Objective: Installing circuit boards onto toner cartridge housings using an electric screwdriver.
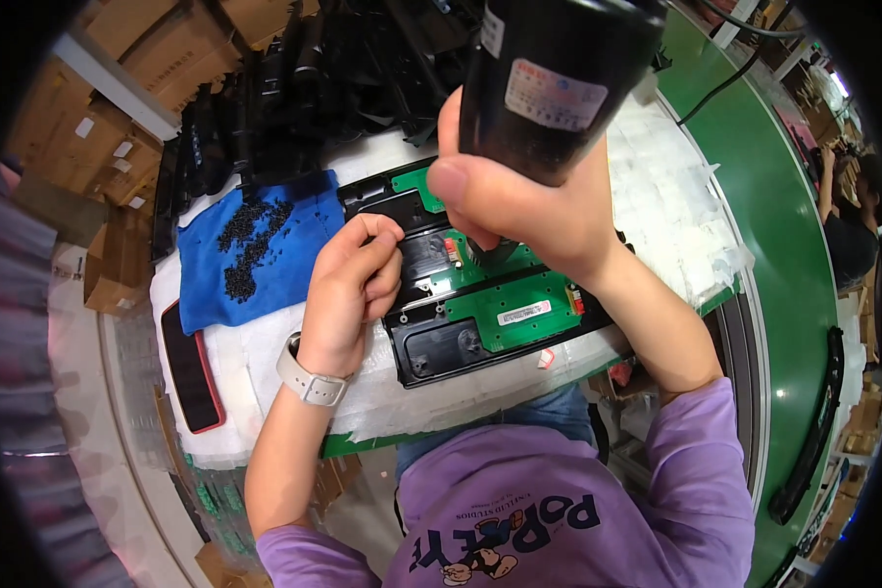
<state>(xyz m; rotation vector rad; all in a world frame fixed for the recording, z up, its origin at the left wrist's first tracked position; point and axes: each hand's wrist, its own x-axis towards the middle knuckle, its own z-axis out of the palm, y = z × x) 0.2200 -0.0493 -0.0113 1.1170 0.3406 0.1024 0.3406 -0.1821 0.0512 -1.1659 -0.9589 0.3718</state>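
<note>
My right hand (549,220) is wrapped round a black power screwdriver (583,54) with labels on its body. Its lower end points down over the middle of several black plastic housings (423,257) lying side by side; my hand hides whether the tip touches. Green circuit boards (480,328) sit in these housings. My left hand (348,279) rests at the left end of the middle housing, fingers curled and thumb pressed against them; anything in the pinch is too small to make out. Left of it, small black screws (240,279) lie in piles on a blue cloth (309,211).
A phone in a red case (194,377) lies at the table's left edge. Many long black plastic parts (294,108) are heaped at the back. White padding (671,225) covers the table. Cardboard boxes (78,147) stand at left; another person (848,220) is at far right.
</note>
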